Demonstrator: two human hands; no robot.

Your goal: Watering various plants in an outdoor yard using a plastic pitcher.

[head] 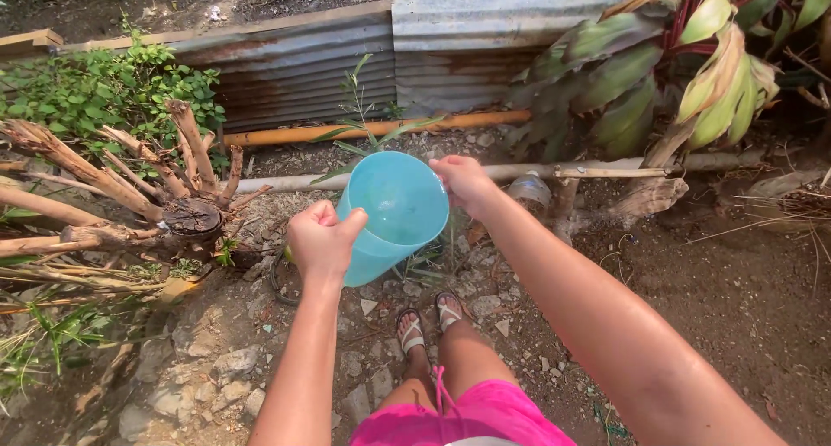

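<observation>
A light blue plastic bucket (394, 212) is tipped forward with its open mouth facing me. My left hand (322, 243) grips its rim on the near left side. My right hand (463, 182) holds the rim at the upper right. The bucket hangs over stony ground, in front of a thin green plant (368, 126). Below it I see my feet in sandals (428, 320) and pink shorts (467, 416).
A cut tree stump with bare branch stubs (173, 199) lies at the left. Rusty corrugated metal sheets (346, 61) stand behind, with an orange pipe (381, 128) and a pale pipe (519, 171) along the base. A broad-leaved plant (675, 74) fills the right corner.
</observation>
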